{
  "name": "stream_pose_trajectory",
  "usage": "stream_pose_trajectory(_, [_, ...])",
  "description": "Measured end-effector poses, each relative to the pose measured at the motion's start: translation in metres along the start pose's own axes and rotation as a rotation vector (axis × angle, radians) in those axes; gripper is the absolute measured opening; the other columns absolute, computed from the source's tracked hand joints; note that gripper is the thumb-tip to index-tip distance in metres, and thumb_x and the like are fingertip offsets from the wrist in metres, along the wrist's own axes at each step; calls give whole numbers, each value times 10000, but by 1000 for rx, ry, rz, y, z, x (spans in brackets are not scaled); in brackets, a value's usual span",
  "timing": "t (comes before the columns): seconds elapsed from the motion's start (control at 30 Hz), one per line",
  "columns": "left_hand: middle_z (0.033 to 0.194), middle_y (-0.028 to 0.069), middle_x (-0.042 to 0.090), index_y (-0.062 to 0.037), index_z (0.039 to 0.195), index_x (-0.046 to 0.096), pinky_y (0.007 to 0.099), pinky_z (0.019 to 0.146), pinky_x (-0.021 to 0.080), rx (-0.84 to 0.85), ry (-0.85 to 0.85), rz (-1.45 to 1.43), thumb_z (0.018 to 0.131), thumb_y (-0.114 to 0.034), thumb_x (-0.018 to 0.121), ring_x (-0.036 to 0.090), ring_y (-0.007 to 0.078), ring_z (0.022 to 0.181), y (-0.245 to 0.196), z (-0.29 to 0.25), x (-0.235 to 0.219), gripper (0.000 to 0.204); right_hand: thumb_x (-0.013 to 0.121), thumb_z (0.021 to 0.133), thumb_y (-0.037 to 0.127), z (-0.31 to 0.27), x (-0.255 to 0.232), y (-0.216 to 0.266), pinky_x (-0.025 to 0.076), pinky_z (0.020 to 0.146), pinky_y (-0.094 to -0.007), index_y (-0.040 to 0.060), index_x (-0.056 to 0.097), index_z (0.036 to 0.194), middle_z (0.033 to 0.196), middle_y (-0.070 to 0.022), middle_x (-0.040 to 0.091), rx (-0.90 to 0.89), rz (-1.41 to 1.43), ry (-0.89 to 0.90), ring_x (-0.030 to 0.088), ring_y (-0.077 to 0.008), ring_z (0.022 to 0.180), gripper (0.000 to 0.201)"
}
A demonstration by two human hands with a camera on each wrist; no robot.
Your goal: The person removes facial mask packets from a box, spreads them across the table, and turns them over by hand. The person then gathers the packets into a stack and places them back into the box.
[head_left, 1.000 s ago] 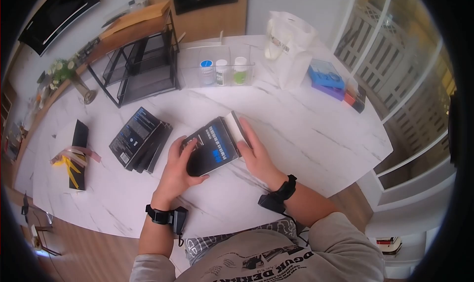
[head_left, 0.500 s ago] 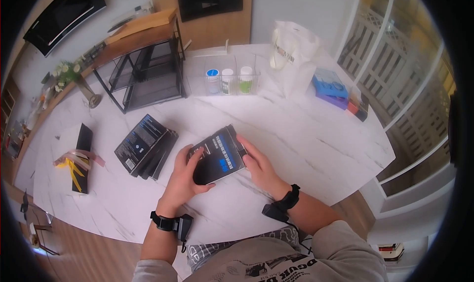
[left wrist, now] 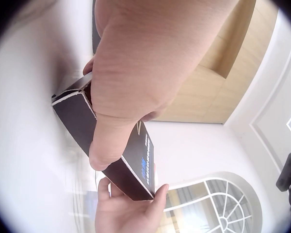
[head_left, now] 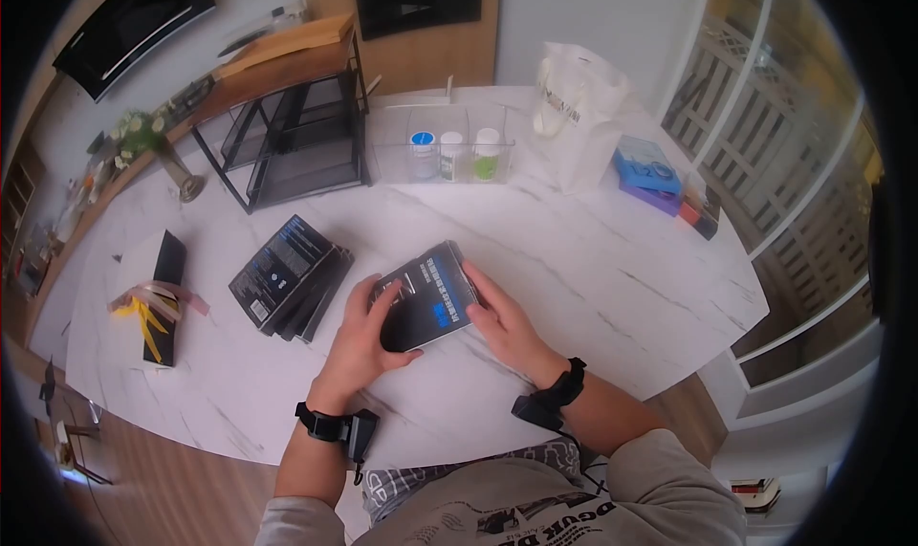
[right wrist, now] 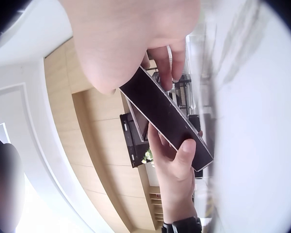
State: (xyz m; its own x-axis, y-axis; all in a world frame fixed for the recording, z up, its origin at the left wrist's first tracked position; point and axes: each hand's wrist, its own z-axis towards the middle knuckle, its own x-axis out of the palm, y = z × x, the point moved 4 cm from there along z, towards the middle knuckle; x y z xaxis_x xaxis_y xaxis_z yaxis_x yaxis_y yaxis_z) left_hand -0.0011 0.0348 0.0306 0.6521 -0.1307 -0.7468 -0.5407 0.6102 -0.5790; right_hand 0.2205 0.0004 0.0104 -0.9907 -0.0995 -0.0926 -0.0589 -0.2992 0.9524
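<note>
A black box point(head_left: 427, 302) with blue and white lettering is held between both hands above the table, its printed face up. The left hand point(head_left: 359, 340) grips its left end, fingers over the top face and thumb along the near side. At the right end, the right hand point(head_left: 507, 328) holds the box between thumb and fingers. In the left wrist view the left thumb presses the side of the box point(left wrist: 77, 121). The right wrist view shows the long dark side of the box point(right wrist: 165, 116) with a hand at each end.
Left of the hands lies a stack of similar black boxes point(head_left: 282, 269). Farther left is a ribboned box point(head_left: 164, 302). Behind stand a black mesh rack point(head_left: 301, 149), a clear organizer point(head_left: 392, 168) with bottles, a white bag point(head_left: 579, 125) and blue and purple boxes point(head_left: 648, 168).
The white flap or panel at the box's right end is no longer seen, and the right hand has closed in around that end. The head view has shifted slightly.
</note>
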Motion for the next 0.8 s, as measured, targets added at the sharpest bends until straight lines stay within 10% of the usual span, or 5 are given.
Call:
stream_pose_trajectory(0.3, [1475, 225, 347, -87, 1457, 423, 429, 1106, 395, -5, 0, -2, 603, -213, 905, 396, 400, 1357, 1, 0, -1, 988, 576, 973, 108, 0, 5, 8, 344, 1119, -353, -10, 225, 1540, 1494, -221, 402, -86, -193, 45, 433, -292, 1364, 677])
stream_pose_trajectory(0.8, [1480, 232, 366, -111, 1416, 499, 440, 1100, 396, -40, 3, 23, 616, -228, 889, 398, 408, 1358, 3, -9, -22, 898, 502, 1027, 113, 1, 1, -13, 520, 845, -294, 42, 347, 1497, 1190, -107, 599, 132, 162, 111, 595, -148, 1055, 499])
